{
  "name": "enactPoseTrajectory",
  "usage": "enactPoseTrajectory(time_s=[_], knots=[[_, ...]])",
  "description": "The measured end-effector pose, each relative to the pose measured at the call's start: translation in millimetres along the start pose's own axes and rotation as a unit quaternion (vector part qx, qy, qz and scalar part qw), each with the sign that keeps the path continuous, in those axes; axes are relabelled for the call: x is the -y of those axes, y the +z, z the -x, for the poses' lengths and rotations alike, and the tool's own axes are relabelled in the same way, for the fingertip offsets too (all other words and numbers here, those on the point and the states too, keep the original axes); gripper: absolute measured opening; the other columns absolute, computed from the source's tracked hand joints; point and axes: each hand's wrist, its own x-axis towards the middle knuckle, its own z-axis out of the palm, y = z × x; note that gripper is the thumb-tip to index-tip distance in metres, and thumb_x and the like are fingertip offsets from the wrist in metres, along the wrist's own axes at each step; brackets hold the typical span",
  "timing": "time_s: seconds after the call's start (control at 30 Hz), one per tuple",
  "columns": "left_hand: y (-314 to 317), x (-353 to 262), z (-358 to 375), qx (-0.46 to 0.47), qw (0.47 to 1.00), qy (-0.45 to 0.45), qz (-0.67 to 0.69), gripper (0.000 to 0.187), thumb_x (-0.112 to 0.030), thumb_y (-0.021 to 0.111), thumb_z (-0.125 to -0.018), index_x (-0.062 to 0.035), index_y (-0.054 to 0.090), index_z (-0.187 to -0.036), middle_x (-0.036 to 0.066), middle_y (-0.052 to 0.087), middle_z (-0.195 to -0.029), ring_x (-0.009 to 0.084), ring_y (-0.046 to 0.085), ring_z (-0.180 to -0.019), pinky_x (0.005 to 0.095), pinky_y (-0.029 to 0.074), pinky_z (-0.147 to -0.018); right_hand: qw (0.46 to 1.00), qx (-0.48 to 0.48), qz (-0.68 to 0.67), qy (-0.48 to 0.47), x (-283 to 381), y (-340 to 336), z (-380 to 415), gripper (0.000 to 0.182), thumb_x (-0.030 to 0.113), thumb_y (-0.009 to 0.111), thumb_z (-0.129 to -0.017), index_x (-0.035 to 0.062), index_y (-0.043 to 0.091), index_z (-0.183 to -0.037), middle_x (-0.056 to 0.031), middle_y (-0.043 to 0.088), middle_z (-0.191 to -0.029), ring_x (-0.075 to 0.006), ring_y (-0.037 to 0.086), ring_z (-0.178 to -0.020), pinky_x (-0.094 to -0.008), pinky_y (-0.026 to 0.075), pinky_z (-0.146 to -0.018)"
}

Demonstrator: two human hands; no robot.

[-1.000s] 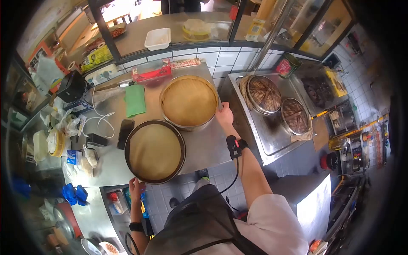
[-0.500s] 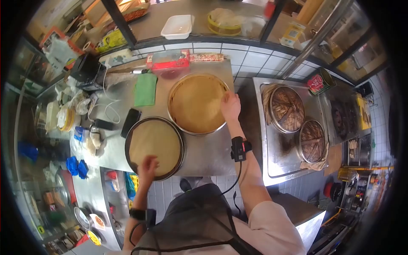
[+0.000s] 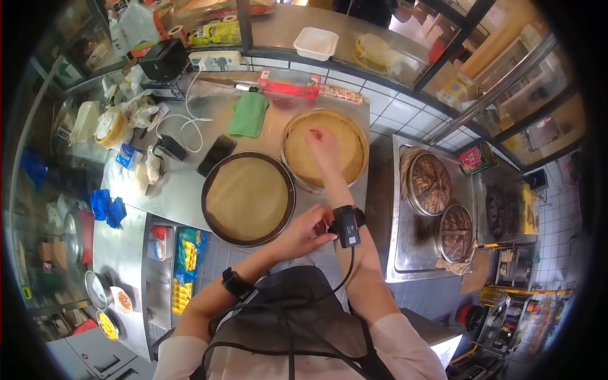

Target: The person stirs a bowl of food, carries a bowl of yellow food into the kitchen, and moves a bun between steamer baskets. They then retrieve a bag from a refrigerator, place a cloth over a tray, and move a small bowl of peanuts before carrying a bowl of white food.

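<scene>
Stainless counter [image 3: 183, 190] in a tiled kitchen, glass partition w/ a shelf behind, steel steamer stand to the right.

Resting flat inside the far steamer basket [image 3: 325, 149]: right hand [image 3: 322, 144], fingers spread, palm down, gripping nothing. Basket lined w/ a tan cloth, nothing else showing in it; sitting at the counter's back right. Round, so no long axis; opening facing straight up.

Touching the black wrist device [image 3: 346, 226] on the right forearm: left hand [image 3: 304, 231], fingers curled loosely around its edge, pinching it lightly; whether fully clamped, can't tell. Cable hanging from the device down to the apron.

Sitting just beside the far basket, nearer the body: dark-rimmed steamer basket [image 3: 248, 197], same tan liner, otherwise bare inside.

Lying behind them: green cloth [image 3: 249, 114], red-lidded box [image 3: 285, 85], black phone [image 3: 216, 155], charger w/ white cord [image 3: 171, 147]. Bags and tubs crowding the left end.

Standing on the shelf beyond the glass: white tray [image 3: 315, 43], contents not showing.

Sitting in the steamer stand: two round metal grates [image 3: 429, 182], dark slats inside.
</scene>
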Motion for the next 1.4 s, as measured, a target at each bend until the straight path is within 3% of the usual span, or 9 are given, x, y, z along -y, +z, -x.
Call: enactPoseTrajectory(time_s=[0.33, 0.43, 0.5, 0.63, 0.77, 1.03, 1.13, 1.2, 1.4], knots=[[-32, -3, 52, -0.012, 0.994, 0.03, 0.1, 0.014, -0.01, 0.057, -0.083, -0.0025, 0.048, -0.09, 0.001, 0.047, -0.079, 0.0061, 0.042, -0.066, 0.021, 0.037, -0.056, 0.896, 0.132, -0.351, 0.239, 80, 47, 48, 0.012, 0.013, 0.052, -0.082, 0.0046, 0.056, -0.09, -0.0062, 0.06, -0.078, -0.0132, 0.058, -0.067, -0.0234, 0.046, -0.059], [-45, -22, 65, 0.064, 0.995, -0.021, 0.075, 0.011, -0.009, 0.056, -0.083, -0.002, 0.049, -0.087, 0.001, 0.047, -0.077, 0.0055, 0.041, -0.064, 0.0208, 0.036, -0.055, 0.955, 0.142, -0.194, 0.174, 85, 67, 60, 0.012, 0.013, 0.051, -0.081, 0.0044, 0.057, -0.086, -0.0068, 0.061, -0.073, -0.0152, 0.059, -0.065, -0.0269, 0.046, -0.058], [-45, -25, 74, 0.052, 0.992, -0.026, 0.112, 0.009, -0.007, 0.056, -0.083, -0.0023, 0.049, -0.087, 0.0, 0.047, -0.074, 0.0055, 0.041, -0.063, 0.0207, 0.037, -0.055, 0.989, 0.089, 0.108, -0.044, 92, 75, 62, 0.013, 0.016, 0.053, -0.079, 0.0038, 0.058, -0.08, -0.0083, 0.06, -0.068, -0.0172, 0.059, -0.063, -0.0298, 0.046, -0.057], [-40, -4, 90, -0.009, 0.987, -0.002, 0.163, 0.01, -0.007, 0.058, -0.081, -0.0034, 0.049, -0.085, 0.0, 0.042, -0.067, 0.0069, 0.04, -0.061, 0.0222, 0.035, -0.053, 0.972, 0.014, 0.201, -0.122, 118, 72, 56, 0.015, 0.017, 0.053, -0.078, 0.0027, 0.058, -0.077, -0.0099, 0.059, -0.063, -0.0185, 0.059, -0.061, -0.031, 0.044, -0.056], [-47, -2, 92, -0.047, 0.991, 0.022, 0.121, 0.01, -0.004, 0.056, -0.08, -0.0037, 0.049, -0.087, 0.002, 0.045, -0.072, 0.009, 0.043, -0.063, 0.0237, 0.037, -0.054, 0.984, 0.098, -0.151, 0.021, 149, 73, 53, 0.013, 0.016, 0.051, -0.081, 0.0052, 0.057, -0.082, -0.0076, 0.061, -0.07, -0.0161, 0.058, -0.064, -0.0294, 0.045, -0.057], [-56, -8, 101, -0.008, 0.995, 0.035, 0.09, 0.01, -0.006, 0.056, -0.081, -0.0043, 0.05, -0.088, 0.003, 0.048, -0.078, 0.011, 0.047, -0.068, 0.0249, 0.039, -0.059, 0.759, 0.167, -0.579, 0.246, 162, 62, 64, 0.009, 0.014, 0.049, -0.084, 0.0085, 0.055, -0.088, -0.0038, 0.057, -0.072, -0.0131, 0.054, -0.066, -0.0252, 0.044, -0.058], [-47, -9, 111, 0.002, 0.994, 0.034, 0.106, 0.011, -0.007, 0.057, -0.081, -0.0044, 0.05, -0.089, 0.003, 0.049, -0.079, 0.0106, 0.047, -0.069, 0.0248, 0.04, -0.061, 0.815, 0.088, -0.542, 0.186, 155, 61, 67, 0.011, 0.013, 0.052, -0.083, 0.0056, 0.057, -0.088, -0.0029, 0.055, -0.069, -0.0134, 0.054, -0.065, -0.0257, 0.044, -0.057], [-42, -15, 117, 0.016, 0.993, 0.034, 0.113, 0.011, -0.009, 0.058, -0.081, -0.0043, 0.05, -0.089, 0.002, 0.049, -0.078, 0.0101, 0.048, -0.069, 0.0254, 0.04, -0.061, 0.933, -0.036, -0.358, -0.009, 145, 66, 67, 0.008, 0.013, 0.049, -0.084, 0.0081, 0.055, -0.086, -0.0027, 0.056, -0.064, -0.0126, 0.053, -0.058, -0.026, 0.041, -0.053], [-28, 6, 121, 0.002, 0.993, -0.012, 0.119, 0.012, -0.007, 0.055, -0.082, -0.0047, 0.052, -0.094, 0.002, 0.052, -0.077, 0.0106, 0.049, -0.071, 0.0258, 0.042, -0.064, 0.977, -0.114, 0.039, -0.174, 113, 61, 84, 0.012, 0.017, 0.05, -0.084, 0.0057, 0.053, -0.082, -0.0082, 0.055, -0.058, -0.0212, 0.056, -0.052, -0.0326, 0.042, -0.048]])
